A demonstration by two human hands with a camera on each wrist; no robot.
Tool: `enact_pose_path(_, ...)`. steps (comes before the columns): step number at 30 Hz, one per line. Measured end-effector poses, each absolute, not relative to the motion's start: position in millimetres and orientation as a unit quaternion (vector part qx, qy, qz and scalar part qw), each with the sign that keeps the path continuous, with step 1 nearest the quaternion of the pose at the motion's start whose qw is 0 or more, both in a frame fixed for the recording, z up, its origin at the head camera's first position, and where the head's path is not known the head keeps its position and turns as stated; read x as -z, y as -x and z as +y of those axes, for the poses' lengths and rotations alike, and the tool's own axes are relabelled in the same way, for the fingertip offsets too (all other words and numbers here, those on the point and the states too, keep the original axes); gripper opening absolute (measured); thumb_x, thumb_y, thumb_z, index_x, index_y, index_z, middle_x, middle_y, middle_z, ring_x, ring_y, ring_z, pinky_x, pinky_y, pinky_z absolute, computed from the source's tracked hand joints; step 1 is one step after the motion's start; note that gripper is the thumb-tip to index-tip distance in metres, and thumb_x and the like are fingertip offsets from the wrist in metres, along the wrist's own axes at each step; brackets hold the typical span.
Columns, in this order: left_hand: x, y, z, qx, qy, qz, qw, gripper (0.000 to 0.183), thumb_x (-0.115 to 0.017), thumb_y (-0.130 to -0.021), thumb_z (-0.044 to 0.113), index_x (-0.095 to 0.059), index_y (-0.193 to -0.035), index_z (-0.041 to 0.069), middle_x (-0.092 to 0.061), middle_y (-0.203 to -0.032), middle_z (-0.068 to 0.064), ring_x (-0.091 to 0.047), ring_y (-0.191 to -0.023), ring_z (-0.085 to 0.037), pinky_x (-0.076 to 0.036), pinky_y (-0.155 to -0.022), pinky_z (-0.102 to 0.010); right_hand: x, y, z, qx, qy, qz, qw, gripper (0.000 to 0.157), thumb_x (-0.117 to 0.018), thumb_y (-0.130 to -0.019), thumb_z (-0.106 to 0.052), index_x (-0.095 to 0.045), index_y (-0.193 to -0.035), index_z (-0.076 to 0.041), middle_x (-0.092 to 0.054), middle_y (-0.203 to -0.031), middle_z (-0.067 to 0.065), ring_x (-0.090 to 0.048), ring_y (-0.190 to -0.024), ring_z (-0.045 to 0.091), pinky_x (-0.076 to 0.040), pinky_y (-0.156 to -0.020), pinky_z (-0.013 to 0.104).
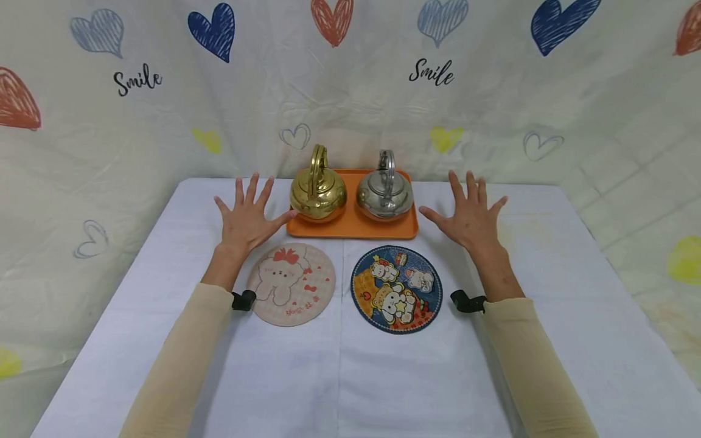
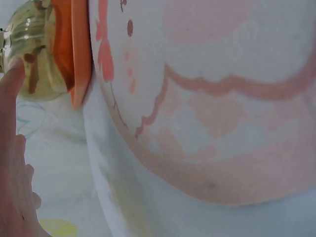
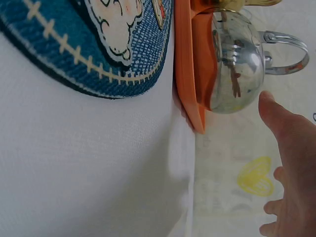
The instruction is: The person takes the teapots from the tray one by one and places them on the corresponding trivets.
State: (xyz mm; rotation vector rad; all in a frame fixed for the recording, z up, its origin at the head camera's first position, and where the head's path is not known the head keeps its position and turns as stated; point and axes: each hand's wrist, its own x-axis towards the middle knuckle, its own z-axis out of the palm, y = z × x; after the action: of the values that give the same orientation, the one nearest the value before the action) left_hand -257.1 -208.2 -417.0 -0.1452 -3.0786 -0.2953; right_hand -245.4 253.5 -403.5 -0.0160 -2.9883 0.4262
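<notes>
Left hand [image 1: 243, 225] and right hand [image 1: 472, 220] are empty, fingers [image 1: 252, 188] spread, gold kettle [image 1: 330, 201] and silver kettle [image 1: 380, 204] on tray [image 1: 353, 230], handling apparently unbegun.

- The right hand [image 3: 298, 170] is to the right of the silver kettle [image 3: 242, 64], thumb stretched leftward with its tip just beside the metal, the other fingertips farther right.
- The kettle sits on an orange tray [image 3: 184, 64], its shiny body mirroring orange and brownish shapes, its handle [image 3: 284, 70] arched over the top.
- Part of a gold kettle [image 3: 229, 4] shows to its left.
- On the near side of the tray, toward the left, lies a round blue mat [image 3: 71, 32], partly in view, with cream stitching and a pale figure.
- White tablecloth [image 3: 74, 148] spreads right of the mat, partly shadowed.
- At the far side, a pale backdrop [image 3: 222, 212] bears a yellow heart [image 3: 256, 180].
</notes>
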Motion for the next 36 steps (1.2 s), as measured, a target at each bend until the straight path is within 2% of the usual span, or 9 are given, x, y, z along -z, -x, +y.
enact_pose_path(10,417.8,258.6,-205.8,0.084,0.049,-0.995,0.025,0.102,-0.037,-0.090,0.088,-0.001,-0.168,0.034,0.007,-0.178,-0.003,0.010,-0.164,-0.039,0.005,-0.119,-0.085,404.0,245.3,253.5,-0.144,0.006,-0.988,0.063,0.107,-0.056,-0.090,-0.077,-0.007,-0.169,-0.024,-0.003,-0.176,0.022,-0.001,-0.162,0.049,0.007,-0.116,0.087)
enact_pose_path(15,416.6,257.4,-203.2,0.105,0.052,-0.993,0.019,0.101,-0.038,-0.091,0.087,-0.003,-0.169,0.033,0.003,-0.179,-0.005,0.003,-0.165,-0.040,-0.004,-0.122,-0.082,403.4,246.7,251.6,-0.152,0.004,-0.985,0.080,0.104,-0.056,-0.091,-0.078,-0.015,-0.169,-0.022,-0.011,-0.175,0.023,-0.009,-0.162,0.048,0.005,-0.120,0.084)
enact_pose_path(20,416.3,256.2,-202.0,0.139,0.049,-0.989,0.007,0.098,-0.044,-0.093,0.082,-0.011,-0.169,0.029,-0.008,-0.178,-0.008,-0.008,-0.164,-0.040,-0.017,-0.122,-0.080,400.9,248.4,245.3,-0.200,-0.014,-0.974,0.105,0.092,-0.062,-0.095,-0.065,-0.028,-0.165,-0.017,-0.026,-0.171,0.022,-0.022,-0.158,0.047,-0.001,-0.125,0.079)
enact_pose_path(22,416.6,256.0,-201.3,0.148,0.055,-0.987,0.005,0.096,-0.047,-0.095,0.078,-0.017,-0.169,0.025,-0.014,-0.177,-0.010,-0.015,-0.163,-0.040,-0.026,-0.120,-0.077,400.1,249.0,242.9,-0.219,-0.023,-0.968,0.118,0.084,-0.065,-0.097,-0.057,-0.035,-0.163,-0.014,-0.033,-0.168,0.022,-0.028,-0.156,0.046,-0.006,-0.127,0.076)
enact_pose_path(25,416.9,256.3,-199.4,0.166,0.066,-0.984,0.001,0.091,-0.050,-0.096,0.074,-0.025,-0.167,0.021,-0.022,-0.175,-0.012,-0.024,-0.160,-0.040,-0.035,-0.117,-0.073,398.8,248.2,240.0,-0.244,-0.032,-0.959,0.140,0.073,-0.068,-0.099,-0.046,-0.044,-0.157,-0.010,-0.042,-0.162,0.023,-0.038,-0.150,0.047,-0.022,-0.127,0.070)
enact_pose_path(29,418.9,258.5,-197.0,0.201,0.067,-0.977,-0.018,0.086,-0.053,-0.098,0.070,-0.032,-0.164,0.018,-0.031,-0.171,-0.014,-0.031,-0.157,-0.039,-0.037,-0.118,-0.070,397.0,246.3,237.6,-0.282,-0.035,-0.948,0.145,0.061,-0.067,-0.101,-0.039,-0.051,-0.151,-0.007,-0.047,-0.156,0.022,-0.046,-0.144,0.045,-0.038,-0.120,0.063)
enact_pose_path(36,423.4,259.7,-194.0,0.241,0.059,-0.967,-0.057,0.078,-0.056,-0.099,0.063,-0.041,-0.159,0.016,-0.037,-0.168,-0.015,-0.033,-0.156,-0.037,-0.034,-0.124,-0.065,395.0,246.2,233.2,-0.341,-0.065,-0.925,0.154,0.050,-0.067,-0.102,-0.028,-0.057,-0.145,-0.003,-0.055,-0.146,0.023,-0.051,-0.137,0.041,-0.043,-0.116,0.059)
